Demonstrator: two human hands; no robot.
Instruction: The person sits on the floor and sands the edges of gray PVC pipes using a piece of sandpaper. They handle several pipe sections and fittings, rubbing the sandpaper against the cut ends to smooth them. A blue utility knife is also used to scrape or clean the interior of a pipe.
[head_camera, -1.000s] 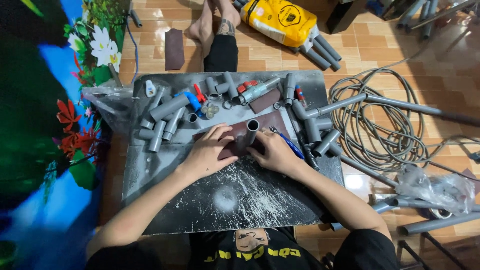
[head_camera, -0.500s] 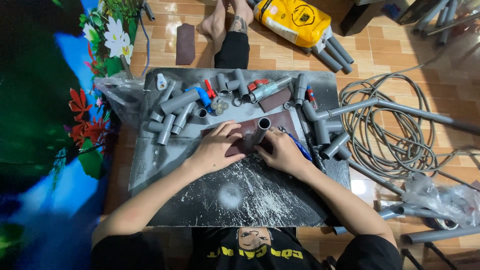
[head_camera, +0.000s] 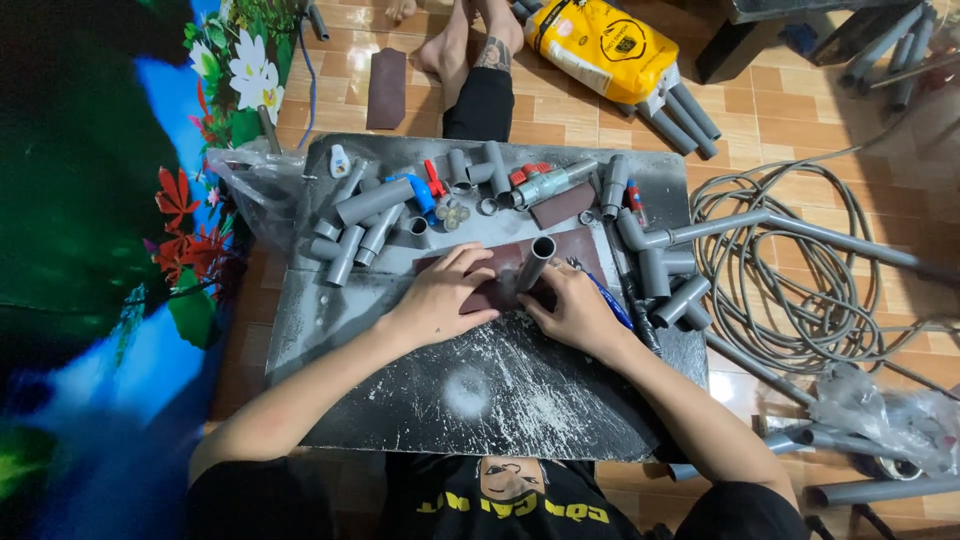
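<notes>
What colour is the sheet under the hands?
Dark reddish-brown sandpaper sheet, seen in the head view.

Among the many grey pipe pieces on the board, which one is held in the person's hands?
The short grey pipe standing tilted on the brown sandpaper sheet, open end up. The right hand holds its base and the left hand presses the sheet; the other pieces lie untouched.

Yellow sack (head_camera: 600, 42), coiled grey cable (head_camera: 790, 300), loose grey pipe fittings (head_camera: 365, 215), flowered mat (head_camera: 215, 180)

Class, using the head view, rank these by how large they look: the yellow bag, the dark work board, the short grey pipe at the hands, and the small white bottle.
1. Dark work board
2. Yellow bag
3. Short grey pipe
4. Small white bottle
</notes>
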